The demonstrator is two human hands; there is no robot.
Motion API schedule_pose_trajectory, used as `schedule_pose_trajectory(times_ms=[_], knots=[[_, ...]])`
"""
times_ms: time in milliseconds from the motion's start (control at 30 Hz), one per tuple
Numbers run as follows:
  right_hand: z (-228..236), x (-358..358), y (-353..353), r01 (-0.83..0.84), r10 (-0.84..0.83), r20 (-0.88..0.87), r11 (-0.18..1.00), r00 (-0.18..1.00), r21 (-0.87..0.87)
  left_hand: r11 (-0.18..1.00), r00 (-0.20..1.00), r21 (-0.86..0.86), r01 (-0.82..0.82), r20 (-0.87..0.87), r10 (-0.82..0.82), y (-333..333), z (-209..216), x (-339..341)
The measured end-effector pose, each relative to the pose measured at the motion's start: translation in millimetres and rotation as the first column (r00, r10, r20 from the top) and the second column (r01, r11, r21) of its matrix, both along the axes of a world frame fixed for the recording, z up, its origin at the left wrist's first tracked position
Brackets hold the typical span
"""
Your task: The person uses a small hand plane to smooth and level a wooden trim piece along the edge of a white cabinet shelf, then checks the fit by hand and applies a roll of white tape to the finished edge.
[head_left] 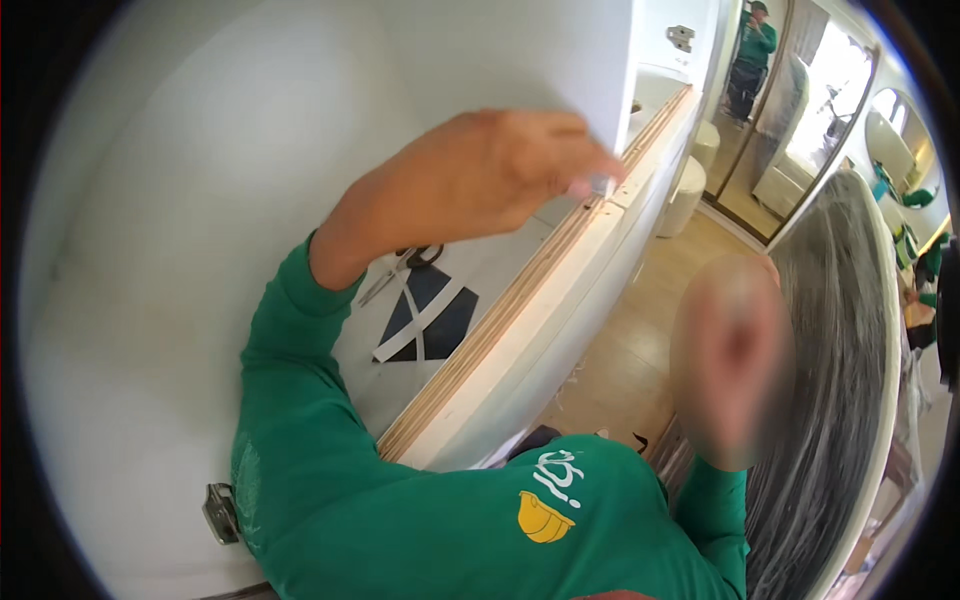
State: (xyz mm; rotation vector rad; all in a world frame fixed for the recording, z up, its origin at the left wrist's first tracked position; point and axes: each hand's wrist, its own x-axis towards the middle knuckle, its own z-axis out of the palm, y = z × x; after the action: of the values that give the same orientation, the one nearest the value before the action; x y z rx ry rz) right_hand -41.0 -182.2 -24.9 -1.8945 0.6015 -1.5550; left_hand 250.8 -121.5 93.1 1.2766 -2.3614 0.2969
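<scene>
My left hand [475,175] reaches across the layered wooden edge [540,285] of a white cabinet. Its fingers are pinched at the upper part of that edge, round a small pale thing [600,185] too small to name. Beside the edge, below my left wrist, lie scissors [425,256] and a dark blue piece [455,325] crossed by narrow white strips [425,318]. My right hand [735,360] is raised on the other side, apart from the edge and in front of a plastic-wrapped curved panel [835,330]. Blur hides its fingers.
Metal hinges [680,38] [222,513] sit on the white cabinet walls. Past the edge are a tiled floor [635,315], a pale round stool [684,195] and a mirrored sliding door [770,130], where a person in green shows. A round mirror [905,140] hangs at far right.
</scene>
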Motion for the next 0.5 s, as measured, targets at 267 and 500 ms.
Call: schedule_pose_trajectory(times_ms=[267, 500], knots=[[8.6, 88.1, -62.2, -0.088, 0.117, -0.161, 0.980, 0.980, 0.179, 0.866, 0.987, -0.499, 0.048, -0.112, -0.119, 11.2, 61.7, 5.3], [17.5, 93.1, -89.8, -0.239, 0.325, -0.226, 0.910, 0.918, 0.340, 0.795, 0.982, -0.582, -0.173, -0.161, 0.096, 12.3, 85.7, 35.1]])
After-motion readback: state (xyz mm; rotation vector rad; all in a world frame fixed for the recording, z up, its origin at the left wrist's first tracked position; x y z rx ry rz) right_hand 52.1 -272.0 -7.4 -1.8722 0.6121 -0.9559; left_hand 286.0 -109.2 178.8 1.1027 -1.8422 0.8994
